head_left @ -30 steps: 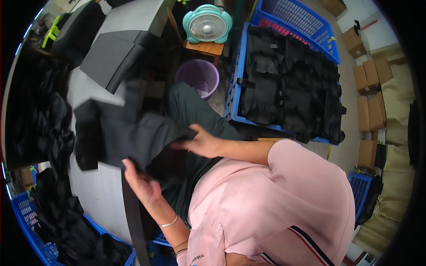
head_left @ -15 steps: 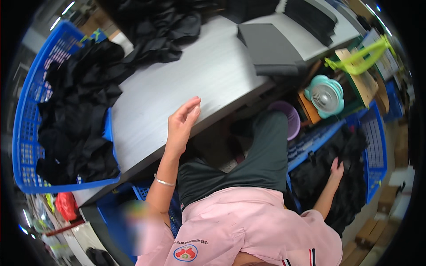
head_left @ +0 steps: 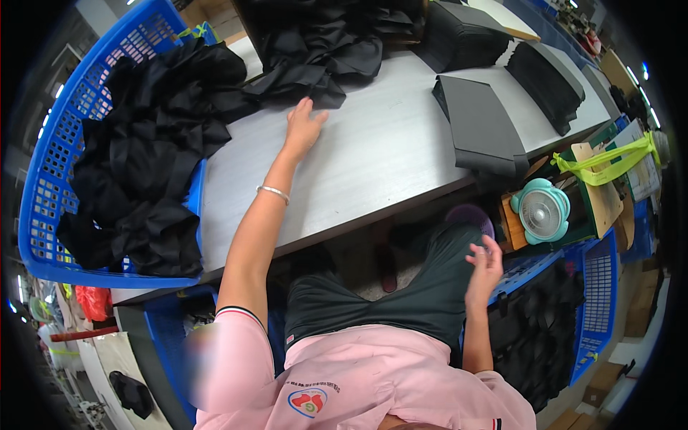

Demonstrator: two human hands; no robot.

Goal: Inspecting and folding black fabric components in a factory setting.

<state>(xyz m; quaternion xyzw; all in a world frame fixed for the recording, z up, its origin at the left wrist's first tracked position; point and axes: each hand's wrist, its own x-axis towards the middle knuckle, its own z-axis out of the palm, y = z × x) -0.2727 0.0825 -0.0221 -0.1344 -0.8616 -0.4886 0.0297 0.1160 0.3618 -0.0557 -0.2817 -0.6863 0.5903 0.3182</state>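
My left hand (head_left: 304, 132) reaches over the grey table (head_left: 344, 172), its fingertips at the near edge of a loose heap of black fabric pieces (head_left: 315, 61). Its fingers are apart, and whether they touch the cloth I cannot tell. Above my right thigh hovers my right hand (head_left: 486, 269), empty, with the fingers spread and slightly bent. More black cloth (head_left: 534, 315) fills a blue basket (head_left: 600, 294) below that hand, at my right side. At the left, a large blue basket (head_left: 54, 208) overflows with black fabric (head_left: 143, 150) onto the tabletop.
Stacks of flat dark pieces (head_left: 481, 118) lie on the table's right part, with further stacks (head_left: 466, 36) behind. A turquoise fan (head_left: 542, 210) stands beyond the table's right end, near a purple bin (head_left: 469, 217). A red plastic bag (head_left: 93, 302) hangs at the lower left.
My left hand has moved forward across the table to the fabric heap. My right hand has come up from the right basket to above my thigh. The view has shifted.
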